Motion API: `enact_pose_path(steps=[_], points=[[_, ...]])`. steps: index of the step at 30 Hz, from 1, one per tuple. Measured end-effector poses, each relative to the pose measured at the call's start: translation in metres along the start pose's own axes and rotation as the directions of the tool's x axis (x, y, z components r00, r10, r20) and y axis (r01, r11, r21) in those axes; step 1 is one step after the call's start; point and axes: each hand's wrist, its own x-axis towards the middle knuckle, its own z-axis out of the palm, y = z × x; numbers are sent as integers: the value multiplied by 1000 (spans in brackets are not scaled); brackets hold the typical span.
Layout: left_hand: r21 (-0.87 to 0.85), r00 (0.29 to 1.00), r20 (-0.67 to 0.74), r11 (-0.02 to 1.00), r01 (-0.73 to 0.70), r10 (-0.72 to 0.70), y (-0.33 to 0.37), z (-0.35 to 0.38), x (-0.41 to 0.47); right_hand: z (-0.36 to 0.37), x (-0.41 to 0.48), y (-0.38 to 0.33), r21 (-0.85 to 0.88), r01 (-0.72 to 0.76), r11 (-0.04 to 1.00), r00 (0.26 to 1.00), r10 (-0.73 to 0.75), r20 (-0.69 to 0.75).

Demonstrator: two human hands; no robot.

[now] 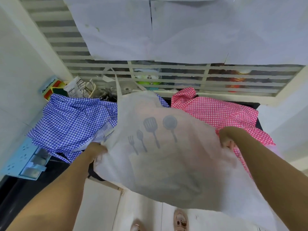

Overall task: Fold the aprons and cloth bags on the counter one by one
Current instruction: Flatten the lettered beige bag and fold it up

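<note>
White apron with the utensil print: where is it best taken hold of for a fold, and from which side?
By its two side edges, level with the print, one hand from each side, as the left hand and right hand do. The white apron is limp and wide, with its neck strap at the far end; gripped at both edges it should spread flat.

Bright, soft daylight through the paper-covered window (166, 30) — faint shadows, bowed edges, slight blur; the white apron (166, 167) glows translucent.
</note>
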Motion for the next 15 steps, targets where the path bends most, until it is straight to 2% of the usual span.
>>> enact_pose_path(steps=[2,3,5,7,9,11,15], points=[[-14,1000,-2,1000,25,-25,6,9,2,0,7,-9,80,53,995,978,-36,-204],[-48,1000,3,999,14,-13,8,15,2,0,7,-17,142,117,983,938,-62,-342],[-134,1000,-15,991,4,-6,11,25,7,-1,3,-37,353,302,886,849,-83,-521],[-176,999,-39,984,6,-13,13,29,7,-4,6,-55,424,459,781,761,-100,-641],[-224,999,-52,974,-14,3,16,30,11,-6,13,-69,407,508,759,736,-138,-662],[-250,998,-61,967,-39,24,19,29,15,-2,24,-77,416,513,751,757,-167,-632],[-290,1000,-11,957,-1,-2,20,30,28,2,37,-86,466,504,727,762,-121,-636]])
